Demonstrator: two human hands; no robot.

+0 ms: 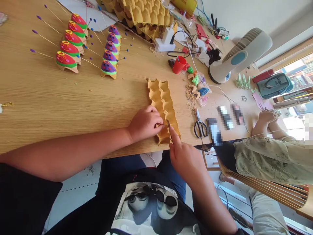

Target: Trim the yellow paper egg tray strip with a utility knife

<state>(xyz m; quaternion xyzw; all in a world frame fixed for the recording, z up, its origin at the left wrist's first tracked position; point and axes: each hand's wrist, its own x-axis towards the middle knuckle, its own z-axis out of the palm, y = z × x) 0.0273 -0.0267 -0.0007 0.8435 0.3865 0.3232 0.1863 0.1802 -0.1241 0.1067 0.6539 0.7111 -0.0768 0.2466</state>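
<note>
Egg-carton strip [167, 107]: under the left hand [144, 124], fingers curled onto it, presumably for steadiness (whether pinching, cannot tell). Slim tool [168, 123], perhaps a knife: gripped in the right hand [185, 156], forefinger extended along it, likely for control. Scissors [198, 119]: beyond the right hand.

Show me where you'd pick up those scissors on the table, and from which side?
Probably by the black handle loops, coming from the near table edge. The scissors lie with their loops toward that edge and their pale blade end pointing away, so a hand from here would meet the handles first.
</note>
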